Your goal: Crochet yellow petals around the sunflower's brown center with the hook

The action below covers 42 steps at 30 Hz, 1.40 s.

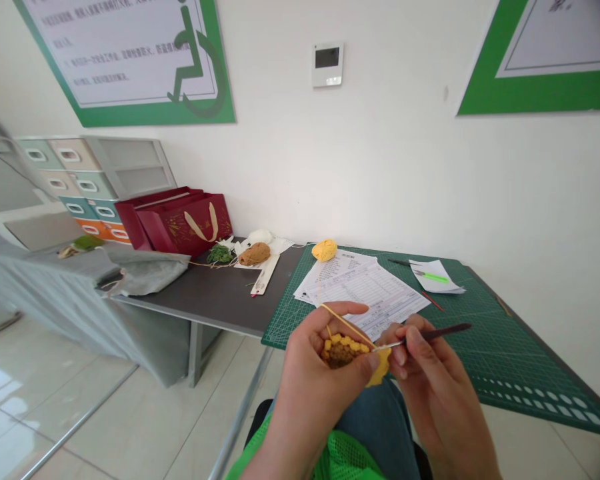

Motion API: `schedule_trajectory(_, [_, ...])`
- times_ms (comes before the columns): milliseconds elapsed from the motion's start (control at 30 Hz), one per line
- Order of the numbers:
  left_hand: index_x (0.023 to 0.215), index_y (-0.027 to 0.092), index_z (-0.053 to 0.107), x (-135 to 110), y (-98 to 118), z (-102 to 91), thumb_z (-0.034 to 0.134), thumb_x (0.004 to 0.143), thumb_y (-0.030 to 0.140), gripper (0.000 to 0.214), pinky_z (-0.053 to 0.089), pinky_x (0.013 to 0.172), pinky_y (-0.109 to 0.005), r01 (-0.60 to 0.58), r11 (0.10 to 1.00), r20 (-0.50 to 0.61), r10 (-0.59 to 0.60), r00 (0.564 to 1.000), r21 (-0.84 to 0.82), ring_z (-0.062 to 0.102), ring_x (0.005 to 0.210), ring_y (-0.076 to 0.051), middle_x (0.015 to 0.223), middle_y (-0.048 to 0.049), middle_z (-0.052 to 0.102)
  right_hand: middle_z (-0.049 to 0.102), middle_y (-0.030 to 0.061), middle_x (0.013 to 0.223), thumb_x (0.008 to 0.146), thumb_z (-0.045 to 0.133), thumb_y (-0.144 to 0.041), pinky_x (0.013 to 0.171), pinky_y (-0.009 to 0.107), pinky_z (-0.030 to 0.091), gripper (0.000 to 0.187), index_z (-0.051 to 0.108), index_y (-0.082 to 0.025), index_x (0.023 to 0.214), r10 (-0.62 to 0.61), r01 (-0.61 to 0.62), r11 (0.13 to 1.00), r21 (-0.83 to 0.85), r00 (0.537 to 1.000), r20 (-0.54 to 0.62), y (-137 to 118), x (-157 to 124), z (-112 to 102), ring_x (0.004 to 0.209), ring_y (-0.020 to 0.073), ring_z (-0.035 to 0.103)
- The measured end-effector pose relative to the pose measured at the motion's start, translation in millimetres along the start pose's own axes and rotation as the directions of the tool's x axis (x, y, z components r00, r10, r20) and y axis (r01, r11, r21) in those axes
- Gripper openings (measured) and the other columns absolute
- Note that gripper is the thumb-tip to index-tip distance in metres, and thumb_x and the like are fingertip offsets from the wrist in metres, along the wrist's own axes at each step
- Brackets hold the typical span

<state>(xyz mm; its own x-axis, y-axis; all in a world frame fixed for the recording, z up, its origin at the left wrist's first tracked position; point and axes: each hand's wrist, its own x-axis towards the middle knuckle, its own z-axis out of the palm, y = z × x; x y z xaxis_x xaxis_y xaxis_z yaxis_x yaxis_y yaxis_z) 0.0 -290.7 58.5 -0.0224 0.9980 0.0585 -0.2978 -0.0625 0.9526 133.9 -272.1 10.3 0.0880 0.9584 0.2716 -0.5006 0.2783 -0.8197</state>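
My left hand (325,367) is closed on a round crochet piece (347,348), brown in the middle with a yellow edge. A strand of yellow yarn (347,323) runs over its raised index finger. Between the thumb and fingers of my right hand (430,367) is a crochet hook (437,333) with a dark handle. The hook's metal tip touches the yellow edge beside my left thumb. Behind my hands, a yellow yarn ball (325,250) sits at the back of the green cutting mat (485,333), a strand leading down from it.
Printed papers (363,287) lie on the mat. Right of them are a white note pad (436,277) with a bright green pen and a thin red stick (433,301). Further left are a brown yarn ball (255,254), green yarn (221,253), a dark red gift bag (180,223) and drawer boxes (95,177).
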Motion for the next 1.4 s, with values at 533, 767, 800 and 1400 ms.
schedule_trajectory(533, [0.116, 0.013, 0.074, 3.8, -3.9, -4.5, 0.095, 0.049, 0.009, 0.070, 0.051, 0.062, -0.022, 0.358, 0.871, 0.237, -0.290, 0.927, -0.336, 0.063, 0.061, -0.011, 0.071, -0.0004, 0.073, 0.070, 0.0022, 0.081, 0.092, 0.063, -0.012, 0.065, 0.042, 0.053, 0.012, 0.069, -0.022, 0.095, -0.788, 0.855, 0.389, -0.344, 0.502, 0.356, 13.6, 2.6, -20.0, 0.067, 0.0179, 0.063])
schedule_trajectory(767, [0.117, 0.013, 0.076, 4.4, -1.8, -9.5, 0.093, 0.046, 0.004, 0.073, 0.053, 0.064, -0.022, 0.419, 0.849, 0.361, -0.299, 0.883, -0.322, 0.067, 0.063, -0.013, 0.072, -0.0028, 0.076, 0.061, -0.0028, 0.061, 0.101, 0.055, -0.028, 0.060, 0.034, 0.044, 0.009, 0.060, -0.023, 0.096, -0.461, 0.455, 0.887, 0.085, 0.884, 0.076, 4.3, -13.9, 6.2, 0.056, 0.0146, 0.052])
schedule_trajectory(800, [0.116, 0.013, 0.077, 4.7, -0.9, -10.3, 0.092, 0.047, 0.004, 0.072, 0.053, 0.063, -0.022, 0.417, 0.853, 0.375, -0.292, 0.880, -0.314, 0.067, 0.063, -0.013, 0.072, -0.0032, 0.076, 0.061, -0.0026, 0.061, 0.102, 0.052, -0.029, 0.060, 0.033, 0.044, 0.011, 0.060, -0.024, 0.096, -0.418, 0.409, 0.907, 0.099, 0.905, 0.084, 1.2, -15.4, 4.5, 0.056, 0.0148, 0.052])
schedule_trajectory(1400, [0.126, 0.020, 0.066, 3.2, -0.7, -12.8, 0.083, 0.071, 0.016, 0.058, 0.051, 0.067, -0.028, -0.017, 0.991, 0.180, -0.007, 0.984, 0.134, 0.066, 0.072, -0.017, 0.081, -0.0020, 0.071, 0.064, 0.0018, 0.091, 0.097, 0.062, -0.028, 0.078, 0.027, 0.056, 0.006, 0.067, -0.026, 0.093, -0.241, 0.252, 0.954, -0.159, 0.966, 0.090, 7.6, -13.6, 0.7, 0.088, 0.0148, 0.063])
